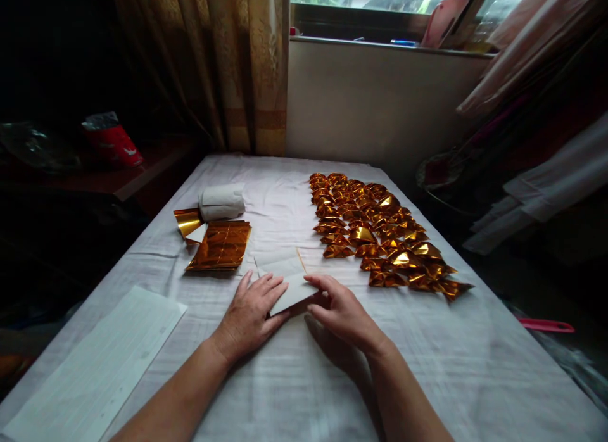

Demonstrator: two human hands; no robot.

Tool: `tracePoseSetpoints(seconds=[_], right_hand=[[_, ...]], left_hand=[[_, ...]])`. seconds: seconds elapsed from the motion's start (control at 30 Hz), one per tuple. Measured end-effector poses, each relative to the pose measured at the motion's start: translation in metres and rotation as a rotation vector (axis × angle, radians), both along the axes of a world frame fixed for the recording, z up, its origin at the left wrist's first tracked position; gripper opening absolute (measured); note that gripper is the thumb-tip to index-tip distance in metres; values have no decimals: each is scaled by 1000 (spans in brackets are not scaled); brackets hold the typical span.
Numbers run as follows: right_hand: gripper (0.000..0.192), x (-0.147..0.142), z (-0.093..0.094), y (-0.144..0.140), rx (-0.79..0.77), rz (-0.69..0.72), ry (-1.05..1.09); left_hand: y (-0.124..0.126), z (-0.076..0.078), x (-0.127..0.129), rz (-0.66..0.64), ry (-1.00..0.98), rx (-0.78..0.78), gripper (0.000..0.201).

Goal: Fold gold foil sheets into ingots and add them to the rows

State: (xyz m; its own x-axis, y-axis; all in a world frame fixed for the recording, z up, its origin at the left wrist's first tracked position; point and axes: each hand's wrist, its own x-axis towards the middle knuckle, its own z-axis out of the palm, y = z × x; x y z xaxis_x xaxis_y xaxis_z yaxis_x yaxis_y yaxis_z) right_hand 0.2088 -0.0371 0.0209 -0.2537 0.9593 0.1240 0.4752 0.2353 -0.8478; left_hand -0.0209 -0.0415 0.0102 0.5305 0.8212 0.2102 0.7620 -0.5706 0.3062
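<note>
A sheet of foil paper (289,278) lies white side up near the middle of the white-covered table (465,366), partly folded, a thin gold edge showing. My left hand (251,315) presses flat on its near left corner, fingers spread. My right hand (339,309) holds the sheet's right edge, thumb and fingers pinching a lifted fold. A stack of flat gold foil sheets (220,246) lies to the left of the hands. Rows of several folded gold foil pieces (380,230) fill the right side.
A white roll (221,202) and a curled gold sheet (187,222) lie behind the stack. A long white lined paper (99,366) lies at the near left. A red packet (113,142) sits on a dark side shelf. Curtain, wall and window stand behind the table.
</note>
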Motion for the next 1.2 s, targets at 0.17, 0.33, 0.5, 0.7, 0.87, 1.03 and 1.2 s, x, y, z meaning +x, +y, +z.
tracePoseSetpoints(seconds=[0.17,0.33,0.5,0.7,0.87,1.03,1.2], right_hand=[[31,3,-7,6,149,-25,-99],[20,-2,3,5,116,-9,-14],[24,-12,12,10,-64,-52,-55],[22,-23,5,21,-24,-225,-278],[30,-29,-4,18,82,-310,-409],[36,-31,-12,18,166,-337,-421],[40,-30,-16,20,224,-345,-429]], left_hand=[[4,7,-3,-10,-148,-40,28],[2,16,-1,-55,-344,-67,29],[6,7,3,78,-503,-1,27],[12,-4,1,184,-435,216,54],[4,4,5,10,-153,220,40],[-1,3,11,-73,-17,58,54],[-2,-1,10,-54,33,14,60]])
